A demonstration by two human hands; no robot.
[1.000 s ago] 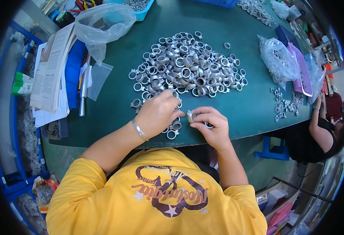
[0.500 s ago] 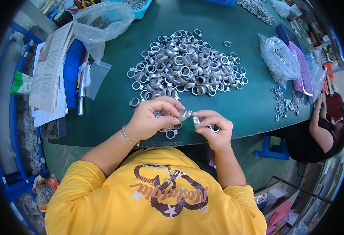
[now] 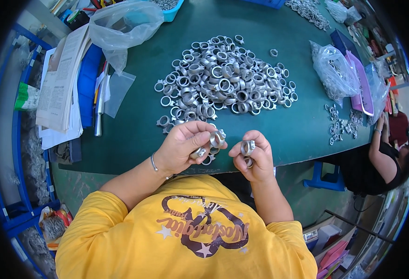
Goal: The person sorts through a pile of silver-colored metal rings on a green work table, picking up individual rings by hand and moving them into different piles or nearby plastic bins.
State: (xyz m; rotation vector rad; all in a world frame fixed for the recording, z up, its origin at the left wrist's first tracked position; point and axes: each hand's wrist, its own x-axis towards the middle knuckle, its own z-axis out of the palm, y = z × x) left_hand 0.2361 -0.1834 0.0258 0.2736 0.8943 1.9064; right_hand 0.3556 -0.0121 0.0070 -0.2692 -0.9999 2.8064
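My left hand (image 3: 182,145) is closed, with a silver metal ring (image 3: 217,138) that has a small lug pinched at its fingertips. Lower in the same hand, another ring (image 3: 198,152) shows between the fingers. Just to the right, my right hand (image 3: 259,163) grips a similar ring (image 3: 248,148) between thumb and forefinger, and a further ring (image 3: 248,162) sits below it against the fingers. The two hands are apart, near the table's front edge. Beyond them lies a large heap of such rings (image 3: 227,81); a few lie partly hidden behind my left hand.
The green table (image 3: 134,139) carries a clear plastic bag (image 3: 120,28), newspapers (image 3: 58,83) and a blue tray (image 3: 87,86) at left. To the right are a bagged lot of parts (image 3: 335,76), a pink tray (image 3: 363,88) and small loose rings (image 3: 337,128). Another person (image 3: 381,158) sits far right.
My hands have drawn slightly apart, and the rings in them have turned so their openings show more. The view has shifted a little.
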